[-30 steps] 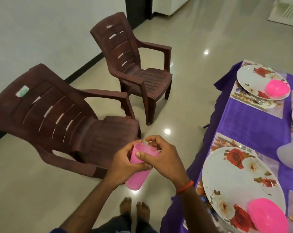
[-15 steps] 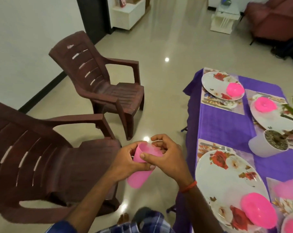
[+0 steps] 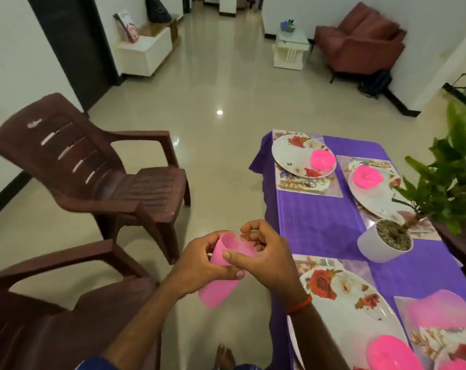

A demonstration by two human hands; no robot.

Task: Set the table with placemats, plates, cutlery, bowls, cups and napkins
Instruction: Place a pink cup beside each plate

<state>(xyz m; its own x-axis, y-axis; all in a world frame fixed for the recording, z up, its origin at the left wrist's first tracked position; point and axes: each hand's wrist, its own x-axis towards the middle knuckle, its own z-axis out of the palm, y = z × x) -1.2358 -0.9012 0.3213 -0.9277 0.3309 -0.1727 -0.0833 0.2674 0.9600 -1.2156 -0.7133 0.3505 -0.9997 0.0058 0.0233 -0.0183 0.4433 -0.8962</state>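
While the person is standing beside the purple-clothed table [image 3: 306,209], both hands are working at a pink cup [image 3: 215,292], which they are holding out over the floor, just off the table's left edge and not yet on it. The left hand [image 3: 197,265] is wrapping round the cup's body, and the right hand [image 3: 266,260] is pinching the rim, thumb outside and fingers curling over the mouth. To me it is looking as if a nested cup is being pulled free, though I cannot tell whether more than one is there. I am judging that the left grip should be staying firm and low while the right is twisting and drawing straight along the cup's length, not squeezing the thin wall out of round. Once free, the cup is wanting a spot on the nearest placemat [image 3: 354,265] beside the floral plate [image 3: 346,311], clear of the fork [image 3: 314,261] and pink bowl [image 3: 389,353], away from the potted plant [image 3: 381,247].
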